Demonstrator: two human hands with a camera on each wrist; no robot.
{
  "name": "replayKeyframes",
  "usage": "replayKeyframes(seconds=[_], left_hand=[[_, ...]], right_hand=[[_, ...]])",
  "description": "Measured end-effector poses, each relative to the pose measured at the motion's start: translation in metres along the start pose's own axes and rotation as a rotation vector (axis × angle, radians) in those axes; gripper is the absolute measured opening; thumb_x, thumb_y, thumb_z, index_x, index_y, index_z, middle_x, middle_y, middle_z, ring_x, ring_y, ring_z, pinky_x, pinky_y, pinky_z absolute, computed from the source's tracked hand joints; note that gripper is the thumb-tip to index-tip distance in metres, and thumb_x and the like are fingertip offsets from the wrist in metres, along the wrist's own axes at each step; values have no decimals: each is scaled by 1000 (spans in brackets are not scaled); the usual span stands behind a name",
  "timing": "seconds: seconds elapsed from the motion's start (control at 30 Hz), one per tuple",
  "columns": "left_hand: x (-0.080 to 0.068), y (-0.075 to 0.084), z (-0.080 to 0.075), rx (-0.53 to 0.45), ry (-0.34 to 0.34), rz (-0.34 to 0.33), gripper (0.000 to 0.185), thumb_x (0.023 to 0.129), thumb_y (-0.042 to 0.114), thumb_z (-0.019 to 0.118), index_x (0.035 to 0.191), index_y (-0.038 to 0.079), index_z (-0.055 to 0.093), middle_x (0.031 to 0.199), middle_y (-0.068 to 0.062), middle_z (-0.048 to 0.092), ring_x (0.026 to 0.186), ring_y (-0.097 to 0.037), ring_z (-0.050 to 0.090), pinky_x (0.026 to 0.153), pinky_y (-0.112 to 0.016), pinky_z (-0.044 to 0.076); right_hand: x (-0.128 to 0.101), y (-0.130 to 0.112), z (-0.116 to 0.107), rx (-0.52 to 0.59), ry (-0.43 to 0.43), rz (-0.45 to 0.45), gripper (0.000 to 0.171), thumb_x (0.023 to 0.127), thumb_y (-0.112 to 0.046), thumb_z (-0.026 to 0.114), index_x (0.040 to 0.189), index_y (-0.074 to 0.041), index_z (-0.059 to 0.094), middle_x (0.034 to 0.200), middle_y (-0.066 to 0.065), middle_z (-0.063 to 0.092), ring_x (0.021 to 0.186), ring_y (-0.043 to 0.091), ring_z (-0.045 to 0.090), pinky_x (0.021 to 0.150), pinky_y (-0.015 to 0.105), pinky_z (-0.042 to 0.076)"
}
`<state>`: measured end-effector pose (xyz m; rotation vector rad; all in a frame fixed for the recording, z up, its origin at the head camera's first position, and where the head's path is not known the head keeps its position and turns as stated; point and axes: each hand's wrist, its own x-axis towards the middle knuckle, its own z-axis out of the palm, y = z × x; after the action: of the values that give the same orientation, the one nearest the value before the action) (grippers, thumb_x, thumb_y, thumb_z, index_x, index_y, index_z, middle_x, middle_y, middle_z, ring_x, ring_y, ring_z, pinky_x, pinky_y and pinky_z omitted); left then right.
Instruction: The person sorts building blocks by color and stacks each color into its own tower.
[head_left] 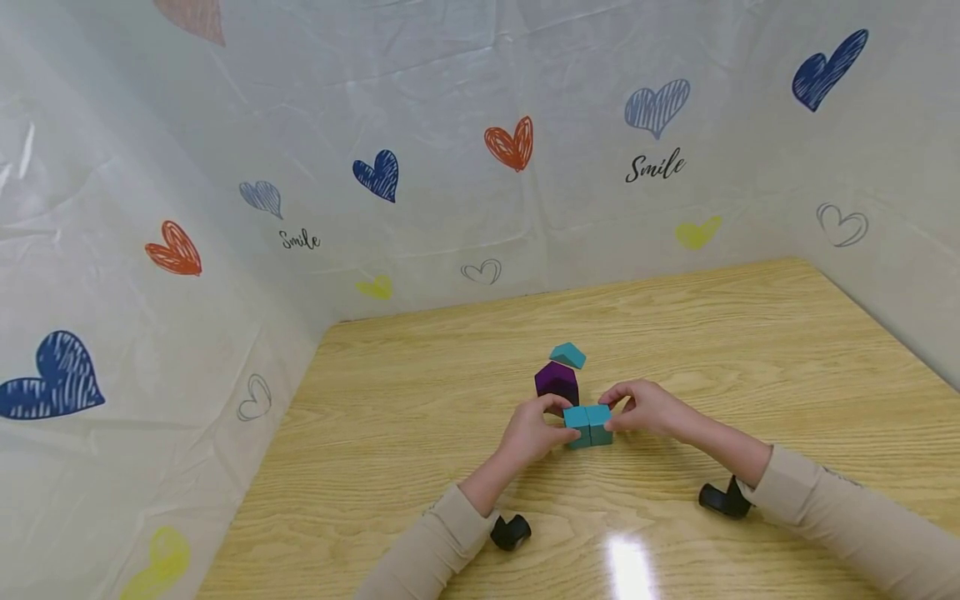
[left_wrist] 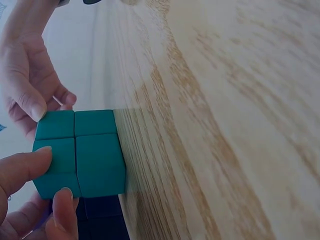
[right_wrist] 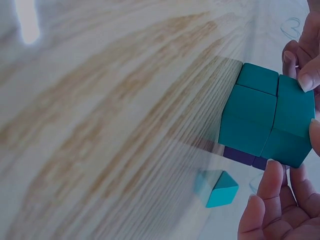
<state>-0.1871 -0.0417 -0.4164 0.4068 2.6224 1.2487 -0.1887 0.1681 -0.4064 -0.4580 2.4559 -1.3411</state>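
Two teal blocks (head_left: 588, 425) sit side by side at table (head_left: 750, 333) centre. Left hand (head_left: 532, 432) pinches them from 9 o'clock, right hand (head_left: 647, 408) from 3 o'clock. Purple block (head_left: 557, 382) just beyond at 12, loose teal piece (head_left: 567, 356) further. Blocks look rigid, light, smooth; likely best gripped on opposite flat faces

Light wooden table (head_left: 420, 417) with teal cubes (head_left: 588, 425), purple block (head_left: 557, 381) (house-shaped), small teal block (head_left: 567, 355).
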Motion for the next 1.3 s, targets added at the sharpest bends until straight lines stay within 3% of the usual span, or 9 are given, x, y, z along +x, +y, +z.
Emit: replayKeyframes(seconds=[0.63,0.93,1.1,1.3], left_hand=[[-1,-1,-1,-17,-10,-10,34,76,20,75,106,11,62,97,-1,63,93,-16,56,71,-25,46],[-3,-2,-1,-32,-20,-9,45,76,23,75,117,10,59,103,-4,63,90,-17,58,67,-23,47],[-5,-2,-3,-39,-6,16,43,78,23,74,115,9,60,103,-5,64,94,-19,59,72,-26,48],[-8,-3,-5,-67,-17,3,43,78,24,73,116,8,60,103,-5,64,77,-11,58,63,-22,47]], right_hand=[[0,-6,0,-16,-2,-4,38,76,-10,72,106,9,59,97,15,59,69,14,55,60,29,46],[0,1,-13,-60,26,-37,47,81,-24,69,113,8,56,101,15,60,78,18,58,68,28,48],[13,-4,-26,-122,81,-38,46,85,-25,66,114,10,56,99,16,61,79,19,57,69,29,48],[46,-6,-35,-245,158,-89,39,86,-18,63,112,11,58,98,19,62,84,29,59,71,37,49]])
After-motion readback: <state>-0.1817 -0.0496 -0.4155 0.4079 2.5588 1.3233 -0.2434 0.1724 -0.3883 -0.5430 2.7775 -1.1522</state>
